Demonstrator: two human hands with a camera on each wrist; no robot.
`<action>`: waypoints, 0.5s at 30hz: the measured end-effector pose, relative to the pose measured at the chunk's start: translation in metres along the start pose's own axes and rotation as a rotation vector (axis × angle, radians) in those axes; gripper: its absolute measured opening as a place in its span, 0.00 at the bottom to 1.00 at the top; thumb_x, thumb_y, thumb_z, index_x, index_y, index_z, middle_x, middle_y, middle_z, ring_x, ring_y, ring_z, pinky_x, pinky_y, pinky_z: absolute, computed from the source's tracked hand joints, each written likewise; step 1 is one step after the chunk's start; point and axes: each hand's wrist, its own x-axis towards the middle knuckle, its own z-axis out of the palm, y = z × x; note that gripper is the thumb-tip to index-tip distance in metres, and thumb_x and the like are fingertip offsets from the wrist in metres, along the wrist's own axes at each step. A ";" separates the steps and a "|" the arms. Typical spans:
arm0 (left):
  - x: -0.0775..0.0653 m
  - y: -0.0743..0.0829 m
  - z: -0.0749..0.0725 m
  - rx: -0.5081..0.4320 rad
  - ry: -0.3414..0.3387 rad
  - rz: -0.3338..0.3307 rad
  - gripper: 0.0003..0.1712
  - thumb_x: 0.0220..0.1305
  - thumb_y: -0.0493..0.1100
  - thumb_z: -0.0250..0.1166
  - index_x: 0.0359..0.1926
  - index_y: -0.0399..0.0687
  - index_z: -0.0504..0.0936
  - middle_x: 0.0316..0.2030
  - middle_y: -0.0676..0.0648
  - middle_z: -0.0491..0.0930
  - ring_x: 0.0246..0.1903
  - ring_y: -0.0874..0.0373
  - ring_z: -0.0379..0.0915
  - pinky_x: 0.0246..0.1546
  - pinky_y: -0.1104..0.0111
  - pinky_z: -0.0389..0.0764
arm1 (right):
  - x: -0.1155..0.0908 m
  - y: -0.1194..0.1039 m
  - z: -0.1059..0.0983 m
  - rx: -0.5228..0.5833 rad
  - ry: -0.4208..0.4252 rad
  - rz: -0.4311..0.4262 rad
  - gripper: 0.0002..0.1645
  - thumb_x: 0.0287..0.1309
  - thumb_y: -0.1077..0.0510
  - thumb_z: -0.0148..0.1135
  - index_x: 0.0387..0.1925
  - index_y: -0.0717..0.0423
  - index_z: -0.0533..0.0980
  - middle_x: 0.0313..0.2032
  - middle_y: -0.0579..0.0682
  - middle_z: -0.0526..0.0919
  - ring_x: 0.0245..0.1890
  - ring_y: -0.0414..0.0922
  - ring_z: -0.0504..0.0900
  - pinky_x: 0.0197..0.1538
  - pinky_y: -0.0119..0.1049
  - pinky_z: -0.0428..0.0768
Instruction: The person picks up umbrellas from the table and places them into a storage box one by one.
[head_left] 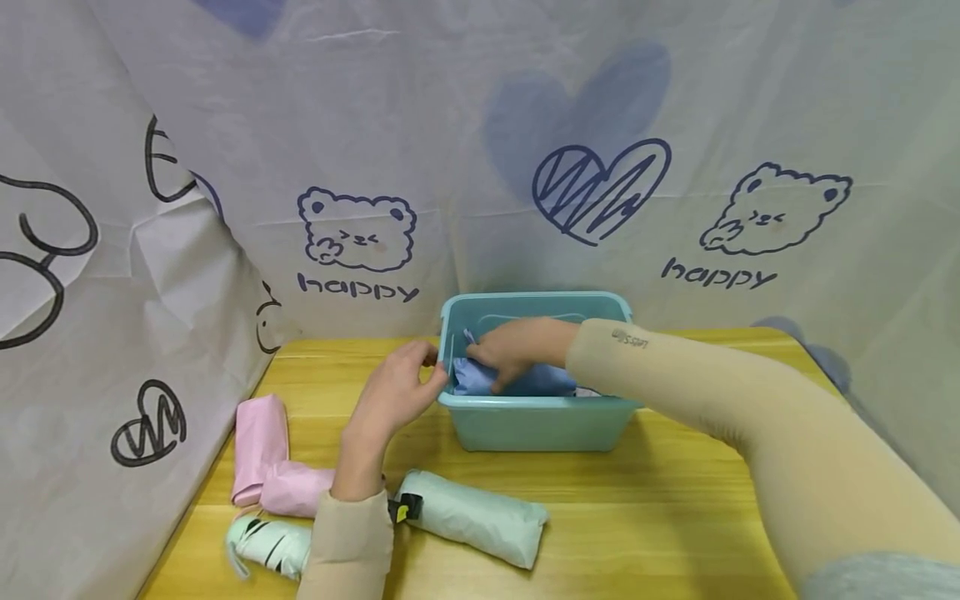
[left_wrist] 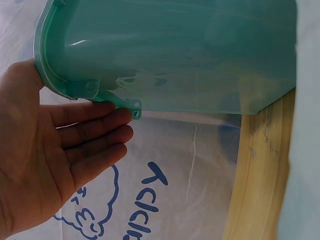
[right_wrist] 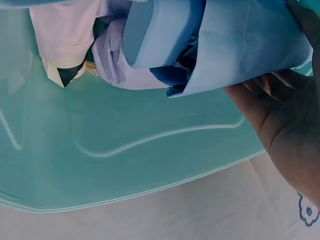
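In the head view my right hand reaches into a teal plastic bin and grips a blue folded umbrella. The right wrist view shows its blue fabric between thumb and fingers, with a smooth blue handle poking out. Beside it in the bin lie a lilac fabric bundle and a pale pink one. My left hand is at the bin's left rim. In the left wrist view its fingers are nearly straight by the rim's tabs; the thumb tip is hidden behind the rim.
On the wooden table lie a mint-green wrapped roll, a pink bundle, another pink bundle and a striped mint folded umbrella. The left forearm partly covers the last two. A printed cloth hangs behind and at the sides.
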 end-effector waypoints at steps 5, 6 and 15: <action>-0.001 0.000 0.001 0.000 0.001 -0.001 0.16 0.68 0.49 0.59 0.47 0.44 0.83 0.46 0.46 0.84 0.42 0.52 0.80 0.46 0.56 0.84 | 0.008 -0.006 0.002 0.006 -0.036 0.039 0.50 0.69 0.40 0.65 0.78 0.60 0.54 0.75 0.64 0.63 0.69 0.55 0.73 0.72 0.46 0.70; -0.001 0.000 0.001 -0.002 0.002 -0.004 0.16 0.68 0.49 0.59 0.47 0.44 0.83 0.46 0.47 0.84 0.42 0.52 0.80 0.46 0.56 0.84 | 0.009 -0.007 0.004 0.020 -0.045 0.047 0.49 0.70 0.42 0.65 0.78 0.59 0.54 0.76 0.64 0.60 0.69 0.55 0.73 0.72 0.47 0.70; -0.001 0.000 0.000 -0.003 -0.013 -0.019 0.16 0.68 0.49 0.58 0.48 0.45 0.83 0.46 0.47 0.83 0.41 0.53 0.79 0.45 0.57 0.84 | 0.015 -0.013 0.010 0.032 -0.068 0.055 0.42 0.72 0.52 0.62 0.78 0.54 0.54 0.76 0.62 0.60 0.61 0.52 0.77 0.70 0.47 0.73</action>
